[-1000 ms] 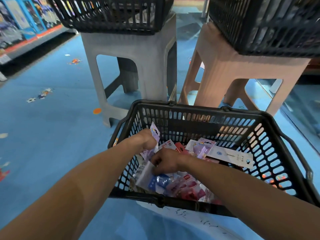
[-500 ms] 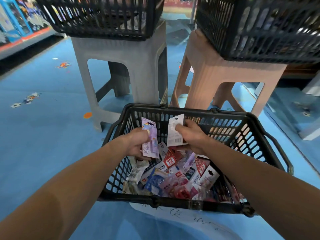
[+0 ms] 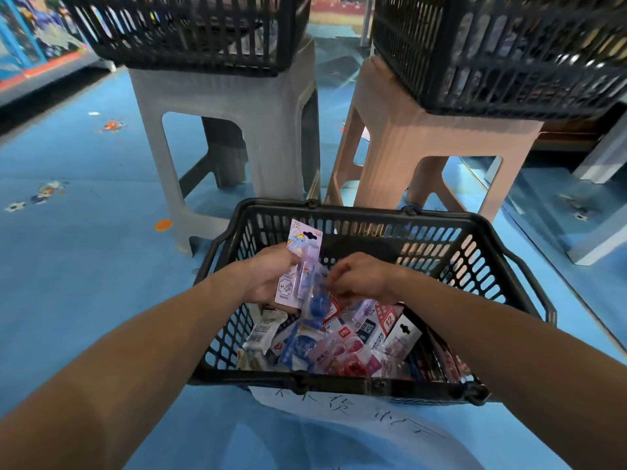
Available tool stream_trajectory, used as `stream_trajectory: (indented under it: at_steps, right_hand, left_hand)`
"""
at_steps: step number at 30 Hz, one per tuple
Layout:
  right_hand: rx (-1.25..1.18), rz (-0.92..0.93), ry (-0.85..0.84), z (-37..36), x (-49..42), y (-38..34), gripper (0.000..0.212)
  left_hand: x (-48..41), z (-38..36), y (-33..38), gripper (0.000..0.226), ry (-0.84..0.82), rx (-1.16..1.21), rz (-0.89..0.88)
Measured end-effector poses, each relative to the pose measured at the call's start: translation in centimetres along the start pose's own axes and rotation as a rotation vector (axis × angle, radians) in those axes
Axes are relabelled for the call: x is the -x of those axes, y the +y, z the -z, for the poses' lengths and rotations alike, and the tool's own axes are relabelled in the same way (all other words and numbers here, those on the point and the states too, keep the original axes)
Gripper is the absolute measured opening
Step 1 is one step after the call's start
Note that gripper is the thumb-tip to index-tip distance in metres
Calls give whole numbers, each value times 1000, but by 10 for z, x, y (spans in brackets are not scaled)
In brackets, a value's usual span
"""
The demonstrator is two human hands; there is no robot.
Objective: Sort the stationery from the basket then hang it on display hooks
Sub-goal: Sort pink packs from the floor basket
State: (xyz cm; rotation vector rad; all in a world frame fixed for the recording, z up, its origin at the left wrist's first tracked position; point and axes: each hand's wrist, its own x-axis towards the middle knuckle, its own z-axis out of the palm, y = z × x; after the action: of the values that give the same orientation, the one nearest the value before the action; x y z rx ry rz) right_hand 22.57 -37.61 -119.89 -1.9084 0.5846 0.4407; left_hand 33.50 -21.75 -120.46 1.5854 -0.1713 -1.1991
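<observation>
floor: blue shop floor (image 3: 84,266); everything stands on it.
stools: grey stool (image 3: 271,137) and pink stool (image 3: 441,140) side by side beyond the basket, each with a black crate on top: left crate (image 3: 190,32), right crate (image 3: 502,52). Crate contents are too blurred to name.
basket: black shopping basket (image 3: 437,218) on the floor right in front of you, both your forearms reaching over its near rim. A handwritten paper sheet (image 3: 339,412) pokes out beneath it.
stationery: loose pile of packs (image 3: 339,347) in the basket bottom, mostly pink, blue and white, lying flat or overlapped. A red "12" box (image 3: 388,318) and a white hang card (image 3: 402,334) sit toward the right.
left grip (image 3: 268,276): clenched on the purple carded pack (image 3: 300,262), held upright above the pile, hang hole at the top.
right grip (image 3: 363,276): fingers curled downward just right of that pack. You can't tell whether they pinch anything; it's blurred.
blue blister pack (image 3: 317,301): just under the purple pack, between your two grips, blurred. It's unclear which grip has it.
key relation: the pile lies directly below the right grip, so that's your nearer hand for the next pick. The purple pack's long axis runs vertical.
step: judged as sorting, gathering like packs in the left grip.
hooks: none in view, hanging not yet started.
</observation>
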Motion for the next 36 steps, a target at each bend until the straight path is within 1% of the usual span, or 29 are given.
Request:
stream_trajectory:
  at_steps: [1, 2, 4, 6, 7, 8, 9, 11, 12, 14, 17, 20, 22, 23, 24, 26, 28, 30, 31, 34, 36]
  right_hand:
    - [87, -32, -2, 3, 0, 4, 6]
    - [158, -46, 33, 6, -1, 7, 6]
    - [270, -49, 194, 15, -5, 13, 9]
    - [383, -76, 381, 26, -7, 18, 11]
    - [432, -105, 452, 32, -7, 20, 15]
    - [476, -142, 481, 36, -6, 23, 22]
    - [525, -189, 471, 39, -6, 27, 33]
    - [677, -287, 390, 38, -6, 35, 57]
    - [745, -313, 352, 36, -7, 38, 64]
    - [781, -308, 330, 33, -11, 43, 66]
    - [668, -257, 384, 29, -19, 44, 61]
    - [413, -230, 436, 21, -21, 41, 54]
    - [265, -179, 462, 14, -23, 41, 38]
    - [193, -131, 476, 12, -25, 41, 28]
    - [127, -70, 484, 10, -25, 40, 23]
    - [53, 51, 514, 11, -21, 33, 24]
    - [48, 176, 554, 16, -13, 21, 26]
    - [-43, 257, 563, 22, -5, 11, 27]
    - [-107, 273, 554, 25, -3, 8, 27]
    - [-318, 254, 435, 28, 0, 4, 32]
    - [-386, 256, 388, 27, 2, 2, 32]
  left_hand:
    - [-2, 0, -1, 19, 18, -15, -14]
    - [-4, 0, -1, 21, 44, -37, -29]
    - [-7, -1, -1, 24, 124, -82, -66]
    - [-10, -3, -2, 22, 184, -122, -98]
    - [-11, -4, -3, 22, 198, -137, -105]
    - [-12, -6, -3, 21, 207, -142, -110]
    - [-13, -7, -4, 21, 211, -145, -113]
    - [-15, -9, -7, 21, 213, -153, -112]
    - [-16, -11, -7, 22, 215, -161, -109]
    - [-18, -11, -9, 27, 223, -192, -103]
    - [-20, -11, -9, 27, 242, -213, -95]
    - [-21, -11, -10, 27, 250, -213, -91]
    - [-22, -11, -10, 25, 238, -196, -95]
    - [-22, -11, -10, 25, 239, -187, -97]
    - [-22, -11, -9, 25, 245, -178, -97]
    - [-20, -8, -8, 27, 269, -166, -99]
    - [-22, -4, -8, 30, 289, -156, -107]
    - [-21, -2, -7, 31, 288, -133, -111]
    - [-20, -2, -6, 31, 284, -117, -112]
    - [-15, -6, -1, 24, 275, -69, -125]
    - [-15, -7, 1, 23, 276, -44, -117]
